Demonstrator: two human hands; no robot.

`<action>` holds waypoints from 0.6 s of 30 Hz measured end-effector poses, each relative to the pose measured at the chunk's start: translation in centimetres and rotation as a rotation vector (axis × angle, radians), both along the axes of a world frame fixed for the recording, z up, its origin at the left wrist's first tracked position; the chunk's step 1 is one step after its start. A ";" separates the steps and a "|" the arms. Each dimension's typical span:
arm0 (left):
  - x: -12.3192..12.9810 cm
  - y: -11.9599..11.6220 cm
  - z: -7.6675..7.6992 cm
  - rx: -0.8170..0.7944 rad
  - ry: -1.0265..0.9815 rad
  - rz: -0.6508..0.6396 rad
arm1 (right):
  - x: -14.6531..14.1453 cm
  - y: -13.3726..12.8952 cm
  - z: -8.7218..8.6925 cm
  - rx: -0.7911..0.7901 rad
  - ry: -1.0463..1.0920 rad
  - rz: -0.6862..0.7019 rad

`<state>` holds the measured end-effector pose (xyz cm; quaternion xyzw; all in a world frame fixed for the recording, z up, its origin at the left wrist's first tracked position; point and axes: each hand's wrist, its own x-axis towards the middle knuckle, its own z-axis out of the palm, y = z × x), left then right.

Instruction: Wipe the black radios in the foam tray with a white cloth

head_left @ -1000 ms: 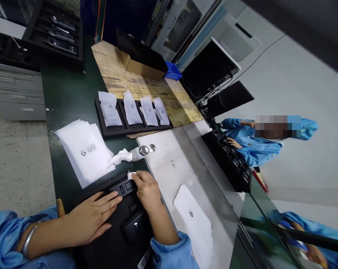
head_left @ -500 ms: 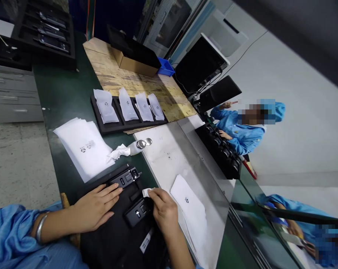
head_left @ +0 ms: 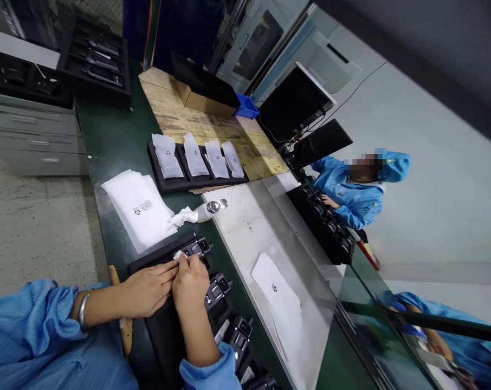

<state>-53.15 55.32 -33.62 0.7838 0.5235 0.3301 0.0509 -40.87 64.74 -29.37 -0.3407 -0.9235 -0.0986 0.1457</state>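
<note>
My left hand [head_left: 146, 291] lies with its fingers stretched out at the near end of a black handheld device [head_left: 199, 247], next to my right hand [head_left: 191, 279]. My right hand's fingers pinch a small white wipe [head_left: 179, 254] against that device. Several similar devices with short stubs lie in a black foam tray [head_left: 158, 259] beneath my hands. One of these, a second device [head_left: 218, 288], shows just right of my right hand. Another device [head_left: 240, 333] lies nearer me, beside a white label. My fingertips partly cover the first device.
Past the tray lie a stack of white printed sleeves [head_left: 134, 208], a crumpled tissue [head_left: 184, 216] and a bottle with its metal lid raised [head_left: 207, 210]. Bagged items fill a second foam tray [head_left: 174, 184]. More sleeves [head_left: 280, 303] lie at right. A co-worker [head_left: 347, 189] sits across the bench.
My right hand, with the wipe, has moved left from the second device to the first, and now meets my left hand. The view has shifted, showing more devices near me.
</note>
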 end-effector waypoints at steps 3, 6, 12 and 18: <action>-0.1 -0.1 0.0 -0.021 0.036 0.008 | 0.4 0.7 0.4 0.001 0.043 -0.001; -0.2 -0.1 0.1 -0.034 0.049 0.019 | -0.3 1.1 0.5 0.045 0.048 0.003; -0.4 -0.7 -0.1 0.006 0.075 0.041 | 2.3 1.0 2.7 -0.162 0.042 0.094; 2.7 -1.5 0.5 0.012 0.029 -0.172 | 13.2 4.2 6.4 -0.083 0.291 -0.013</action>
